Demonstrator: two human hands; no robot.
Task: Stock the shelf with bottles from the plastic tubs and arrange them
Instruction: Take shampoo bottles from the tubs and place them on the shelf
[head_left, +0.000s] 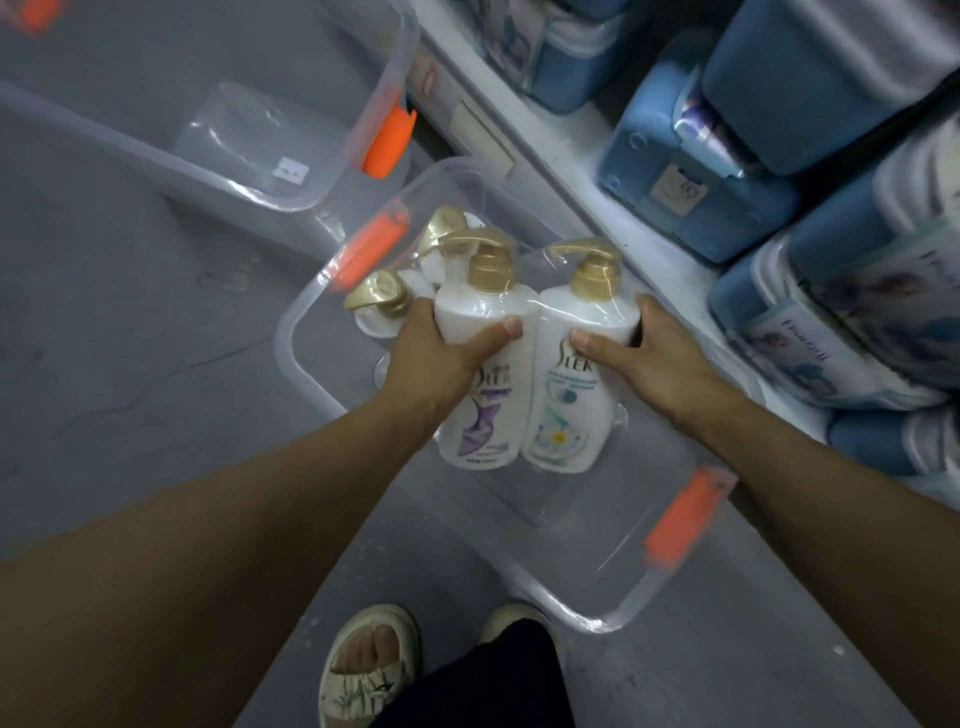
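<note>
Over clear tub (311, 332) | left hand (436, 358), right hand (649, 358) fingers grasp wrapped twin bottles (524, 374) — label partly legible: "TER"

Two white pump bottles with gold pumps sit side by side at the centre of the frame, wrapped together in clear plastic: the purple-label bottle (480, 364) on the left, the green-label bottle (566, 384) on the right, touching each other. They are raised over the clear tub (613, 597) with orange handles in the middle of the frame. Two more gold-pump bottles (387, 301) stand inside it, just left of the pair. A second clear tub (291, 192) lies in the upper left. The white shelf (582, 171) runs diagonally across the upper right.
</note>
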